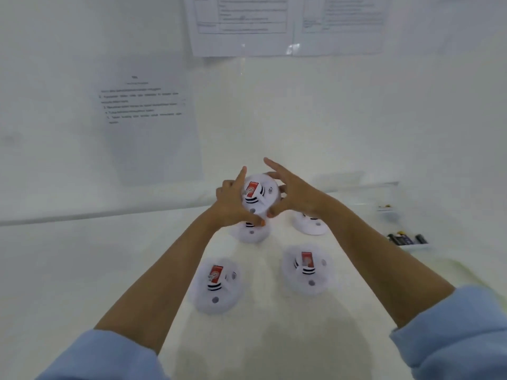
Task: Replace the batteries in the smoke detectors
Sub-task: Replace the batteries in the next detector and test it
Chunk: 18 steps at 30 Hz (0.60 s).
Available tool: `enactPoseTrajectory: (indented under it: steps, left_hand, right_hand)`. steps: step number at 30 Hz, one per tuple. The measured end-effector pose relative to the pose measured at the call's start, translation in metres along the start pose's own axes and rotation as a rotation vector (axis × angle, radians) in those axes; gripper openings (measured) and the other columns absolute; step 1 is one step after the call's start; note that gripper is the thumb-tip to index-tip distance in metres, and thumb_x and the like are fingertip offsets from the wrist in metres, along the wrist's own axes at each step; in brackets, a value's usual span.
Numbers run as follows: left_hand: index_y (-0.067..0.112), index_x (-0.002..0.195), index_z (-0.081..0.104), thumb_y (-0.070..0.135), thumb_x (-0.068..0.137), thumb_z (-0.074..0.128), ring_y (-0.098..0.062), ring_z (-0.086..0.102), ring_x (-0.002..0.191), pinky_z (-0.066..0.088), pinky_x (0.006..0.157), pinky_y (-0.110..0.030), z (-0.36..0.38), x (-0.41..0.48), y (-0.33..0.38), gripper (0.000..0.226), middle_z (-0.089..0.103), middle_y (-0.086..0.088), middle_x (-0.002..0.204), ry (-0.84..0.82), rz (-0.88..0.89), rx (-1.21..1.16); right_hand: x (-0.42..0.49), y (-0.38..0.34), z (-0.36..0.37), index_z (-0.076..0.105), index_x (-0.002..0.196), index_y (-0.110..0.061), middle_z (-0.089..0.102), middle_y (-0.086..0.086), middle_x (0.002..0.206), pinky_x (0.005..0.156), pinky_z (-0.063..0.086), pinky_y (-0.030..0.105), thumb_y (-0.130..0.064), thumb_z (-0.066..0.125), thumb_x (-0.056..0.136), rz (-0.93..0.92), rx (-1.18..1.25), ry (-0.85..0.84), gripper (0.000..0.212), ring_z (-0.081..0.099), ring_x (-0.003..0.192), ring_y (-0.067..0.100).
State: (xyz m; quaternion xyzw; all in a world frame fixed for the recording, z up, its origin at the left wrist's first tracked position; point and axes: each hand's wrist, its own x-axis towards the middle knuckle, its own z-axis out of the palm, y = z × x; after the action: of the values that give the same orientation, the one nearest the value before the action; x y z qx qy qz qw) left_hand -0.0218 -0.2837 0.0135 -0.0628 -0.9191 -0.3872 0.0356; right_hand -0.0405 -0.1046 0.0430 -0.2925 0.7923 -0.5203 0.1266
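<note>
A round white smoke detector (259, 197) with a red label is lifted above the table between both hands. My left hand (231, 204) grips its left side, thumb under the lower rim and index finger pointing up. My right hand (292, 192) holds its right edge with the thumb, the other fingers spread. Several more white detectors lie on the table: one near left (216, 285), one near right (307, 270), one under my left hand (251, 233) and one behind my right wrist (311, 224).
A clear tray with dark batteries (407, 239) sits at the right of the white table (260, 338). A second small clear container (386, 211) stands behind it. Printed sheets (148, 119) hang on the wall behind.
</note>
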Motion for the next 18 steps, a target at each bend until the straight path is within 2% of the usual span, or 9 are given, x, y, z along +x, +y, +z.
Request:
enactPoseTrajectory:
  steps: [4, 7, 8, 10, 12, 14, 15, 16, 18]
  left_hand:
    - [0.031, 0.144, 0.015, 0.037, 0.043, 0.089, -0.025, 0.034, 0.127, 0.038, 0.105, -0.047, 0.050, 0.020, 0.063, 0.125, 0.033, -0.005, 0.136, -0.023, 0.074, -0.129]
    - [0.027, 0.134, 0.026, 0.011, 0.050, 0.090, -0.018, 0.046, 0.116, 0.051, 0.089, -0.029, 0.088, 0.028, 0.105, 0.107, 0.043, 0.004, 0.125, -0.016, 0.146, -0.420]
    - [0.024, 0.133, 0.027, 0.004, 0.054, 0.087, -0.017, 0.048, 0.114, 0.051, 0.086, -0.026, 0.101, 0.030, 0.117, 0.102, 0.045, 0.003, 0.124, -0.009, 0.164, -0.502]
    - [0.012, 0.130, 0.037, 0.009, 0.052, 0.087, -0.023, 0.054, 0.114, 0.051, 0.090, -0.034, 0.129, 0.037, 0.132, 0.092, 0.053, -0.007, 0.126, -0.019, 0.196, -0.616]
    - [0.004, 0.129, 0.046, 0.017, 0.053, 0.086, -0.029, 0.056, 0.116, 0.050, 0.094, -0.045, 0.154, 0.039, 0.146, 0.086, 0.059, -0.016, 0.124, -0.081, 0.201, -0.649]
    - [0.007, 0.135, 0.040, 0.023, 0.052, 0.090, -0.030, 0.055, 0.119, 0.050, 0.093, -0.049, 0.172, 0.039, 0.156, 0.098, 0.057, -0.016, 0.127, -0.120, 0.169, -0.654]
    - [0.008, 0.137, 0.036, 0.023, 0.049, 0.091, -0.029, 0.054, 0.119, 0.052, 0.091, -0.046, 0.182, 0.040, 0.160, 0.105, 0.056, -0.015, 0.128, -0.116, 0.160, -0.641]
    - [0.011, 0.138, 0.033, 0.017, 0.047, 0.091, -0.026, 0.055, 0.117, 0.055, 0.088, -0.038, 0.191, 0.040, 0.161, 0.108, 0.056, -0.011, 0.128, -0.098, 0.151, -0.639]
    - [0.022, 0.137, 0.024, 0.000, 0.045, 0.088, -0.010, 0.053, 0.114, 0.053, 0.083, -0.019, 0.204, 0.040, 0.164, 0.114, 0.049, 0.002, 0.128, -0.001, 0.178, -0.653]
  right_hand:
    - [-0.046, 0.004, -0.075, 0.015, 0.144, -0.035, 0.041, -0.003, 0.134, 0.085, 0.051, 0.028, 0.013, 0.061, 0.077, 0.016, 0.221, 0.045, 0.095, 0.057, 0.102, 0.014]
    - [-0.077, 0.016, -0.126, 0.037, 0.131, -0.033, 0.055, -0.003, 0.114, 0.083, 0.049, 0.026, -0.014, 0.058, 0.083, 0.032, 0.662, 0.159, 0.056, 0.058, 0.089, 0.013]
    - [-0.086, 0.023, -0.138, 0.043, 0.124, -0.029, 0.057, -0.001, 0.106, 0.079, 0.049, 0.025, -0.025, 0.058, 0.082, 0.061, 0.673, 0.195, 0.045, 0.056, 0.084, 0.014]
    - [-0.103, 0.042, -0.154, 0.053, 0.112, -0.021, 0.057, 0.003, 0.094, 0.076, 0.047, 0.027, -0.039, 0.054, 0.084, 0.180, 0.516, 0.164, 0.034, 0.055, 0.077, 0.015]
    - [-0.117, 0.061, -0.162, 0.060, 0.108, -0.017, 0.063, 0.004, 0.092, 0.083, 0.049, 0.032, -0.052, 0.054, 0.079, 0.267, 0.515, 0.048, 0.046, 0.060, 0.079, 0.017]
    - [-0.129, 0.072, -0.169, 0.062, 0.110, -0.013, 0.067, 0.005, 0.099, 0.083, 0.055, 0.032, -0.050, 0.063, 0.071, 0.244, 0.614, -0.022, 0.054, 0.064, 0.088, 0.019]
    - [-0.132, 0.076, -0.173, 0.062, 0.111, -0.010, 0.068, 0.006, 0.100, 0.077, 0.057, 0.031, -0.046, 0.069, 0.070, 0.214, 0.652, -0.037, 0.055, 0.065, 0.088, 0.019]
    - [-0.135, 0.079, -0.175, 0.061, 0.111, -0.009, 0.069, 0.006, 0.100, 0.070, 0.057, 0.028, -0.040, 0.073, 0.070, 0.190, 0.676, -0.039, 0.052, 0.066, 0.087, 0.018]
    - [-0.139, 0.085, -0.181, 0.060, 0.109, -0.012, 0.069, 0.004, 0.100, 0.070, 0.058, 0.029, -0.024, 0.069, 0.080, 0.162, 0.654, 0.029, 0.033, 0.067, 0.089, 0.017]
